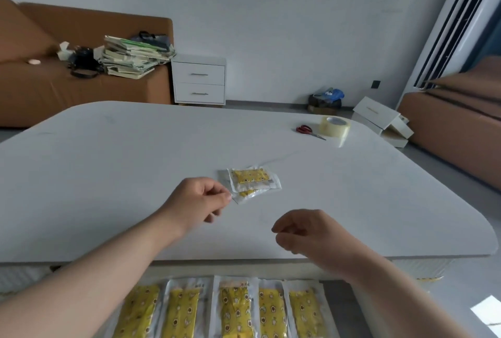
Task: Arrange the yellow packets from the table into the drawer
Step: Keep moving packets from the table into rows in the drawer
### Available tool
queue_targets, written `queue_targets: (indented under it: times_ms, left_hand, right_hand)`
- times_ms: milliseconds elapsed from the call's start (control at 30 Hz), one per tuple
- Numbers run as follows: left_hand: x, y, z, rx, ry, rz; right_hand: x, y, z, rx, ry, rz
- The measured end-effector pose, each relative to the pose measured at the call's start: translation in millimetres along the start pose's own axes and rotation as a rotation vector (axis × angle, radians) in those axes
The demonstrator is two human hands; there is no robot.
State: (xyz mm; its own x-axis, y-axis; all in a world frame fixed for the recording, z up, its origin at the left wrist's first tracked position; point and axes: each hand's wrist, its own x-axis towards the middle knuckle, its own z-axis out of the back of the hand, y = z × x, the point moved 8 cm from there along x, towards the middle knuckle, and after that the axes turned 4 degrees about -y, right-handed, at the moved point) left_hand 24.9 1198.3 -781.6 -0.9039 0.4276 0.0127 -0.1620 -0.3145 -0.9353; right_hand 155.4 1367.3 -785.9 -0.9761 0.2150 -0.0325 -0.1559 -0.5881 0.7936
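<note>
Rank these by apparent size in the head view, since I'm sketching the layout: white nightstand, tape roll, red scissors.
1. white nightstand, clearly largest, though farthest away.
2. and 3. tape roll and red scissors: look about alike, side by side on the table; not ranked.

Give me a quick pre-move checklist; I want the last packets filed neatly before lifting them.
1. Left hand pinching the edge of the packet stack: ok.
2. Right hand free: ok, empty and loosely curled.
3. Number of packets in the stack: cannot tell, at least two overlap.
4. Drawer open below the table edge: ok.
5. Drawer row of five packets tidy: ok.
6. Scissors and tape roll out of the path: ok.
</note>
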Motion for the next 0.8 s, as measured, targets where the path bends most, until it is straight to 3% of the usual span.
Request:
queue_targets:
  times_ms: [100, 300, 500, 800]
  left_hand:
    - [44.2, -5.5, -0.4, 0.096, -0.077, -0.068]
    - [122.3, -17.3, -43.8, 0.488, -0.015, -0.232]
    - [151.9, 1.9, -75.7, 0.853, 0.186, -0.109]
    - [149.3, 6.3, -65.6, 0.886, 0.138, -0.028]
  right_hand:
    - [18.7, -4.9, 9.6, 0.053, -0.062, 0.005]
    - [55.5, -20.0, 25.8, 0.093, -0.161, -0.020]
    - [79.2, -37.4, 28.6, 0.106, -0.232, -0.059]
    - [87.5, -50.0, 28.2, 0.081, -0.280, -0.108]
